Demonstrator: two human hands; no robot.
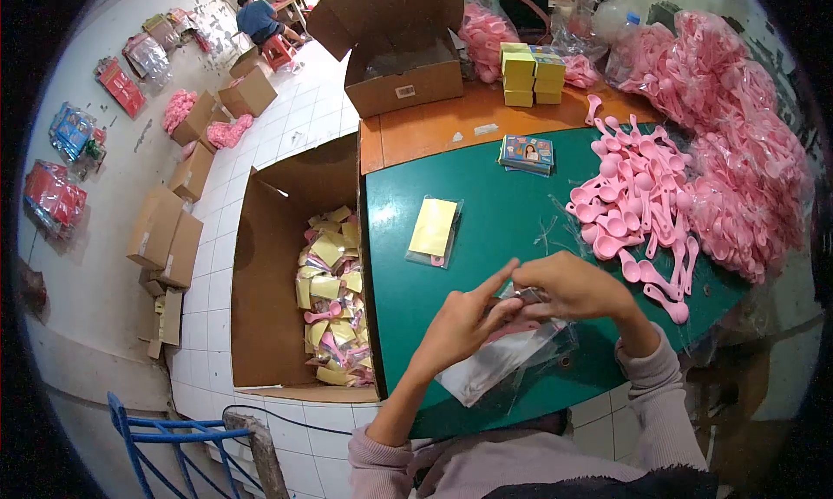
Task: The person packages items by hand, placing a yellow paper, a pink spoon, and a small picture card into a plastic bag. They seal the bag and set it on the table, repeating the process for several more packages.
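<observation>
My left hand (469,327) and my right hand (573,285) meet above the near part of the green table. Both are closed around a clear plastic bag (540,311), which my fingers mostly cover; the left index finger points out. Something pink (514,329) shows just under the fingertips, too covered to make out fully. Below my hands lies a stack of clear plastic bags (490,365) with a white layer. Farther up the table rests a packed clear bag with a yellow card (433,227). To the right is a heap of loose pink measuring spoons (638,187).
An open carton (286,273) of packed bags stands against the table's left edge. Printed cards (527,154), yellow boxes (532,74) and another open carton (405,84) are at the back. Bagged pink spoons (746,152) pile up right. A person (257,20) sits far off.
</observation>
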